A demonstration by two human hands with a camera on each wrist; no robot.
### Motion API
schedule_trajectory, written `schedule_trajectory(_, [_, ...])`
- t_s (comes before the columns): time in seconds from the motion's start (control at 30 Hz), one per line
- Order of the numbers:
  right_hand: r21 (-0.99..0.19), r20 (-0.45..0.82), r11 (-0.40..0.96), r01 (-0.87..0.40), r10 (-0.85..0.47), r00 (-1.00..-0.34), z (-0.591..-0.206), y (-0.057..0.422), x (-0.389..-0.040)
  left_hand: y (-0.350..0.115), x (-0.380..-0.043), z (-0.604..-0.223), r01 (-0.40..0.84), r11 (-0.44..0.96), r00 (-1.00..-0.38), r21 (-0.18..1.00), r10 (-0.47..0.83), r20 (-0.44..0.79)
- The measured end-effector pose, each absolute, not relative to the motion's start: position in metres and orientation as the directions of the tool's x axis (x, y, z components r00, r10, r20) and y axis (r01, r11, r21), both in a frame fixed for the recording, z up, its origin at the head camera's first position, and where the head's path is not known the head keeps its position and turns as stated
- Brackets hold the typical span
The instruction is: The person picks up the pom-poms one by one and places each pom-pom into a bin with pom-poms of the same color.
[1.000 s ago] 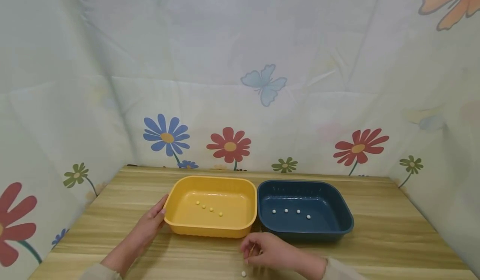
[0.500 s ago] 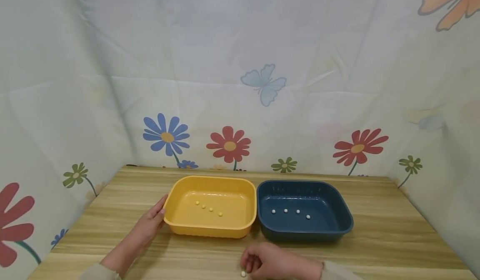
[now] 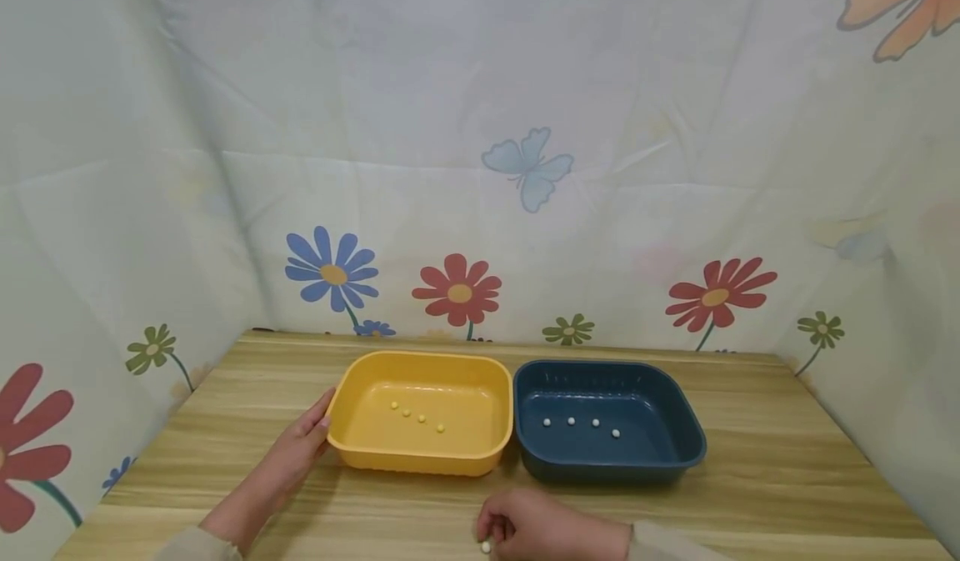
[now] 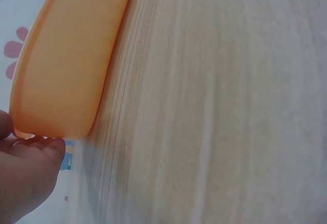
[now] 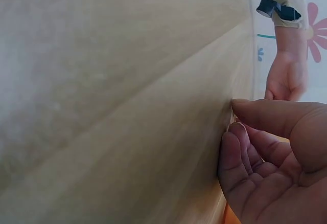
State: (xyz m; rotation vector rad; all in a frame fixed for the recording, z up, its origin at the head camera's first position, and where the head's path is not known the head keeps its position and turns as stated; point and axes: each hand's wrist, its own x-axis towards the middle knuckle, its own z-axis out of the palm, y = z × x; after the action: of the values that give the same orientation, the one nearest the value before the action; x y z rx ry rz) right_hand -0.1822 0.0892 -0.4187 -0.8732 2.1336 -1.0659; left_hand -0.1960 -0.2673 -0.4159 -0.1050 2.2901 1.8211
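Note:
At the bottom of the head view, my right hand pinches at a small white ball on the wooden table. In the right wrist view the thumb and curled fingers come down to the tabletop, and the ball is hidden. My left hand holds the left end of a yellow tub. The left wrist view shows its thumb at the rim of that tub and its fingers bent against the end wall. Several small yellowish balls lie inside the tub.
A dark blue tub stands right beside the yellow one, with several small white balls on its floor. Both rest on the wooden table. A flower-printed cloth hangs behind and at both sides.
My right hand has come down toward the near edge from in front of the tubs, and its fingertips have reached the loose white ball. My left hand stays at the yellow tub.

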Motion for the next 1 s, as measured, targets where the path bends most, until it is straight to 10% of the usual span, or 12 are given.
schedule_trajectory(1.0, [-0.897, -0.319, 0.427, -0.112, -0.802, -0.505, -0.364, 0.128, -0.213, -0.268, -0.195, -0.415, -0.175, 0.228, -0.976, 0.958, 0.091, -0.200])
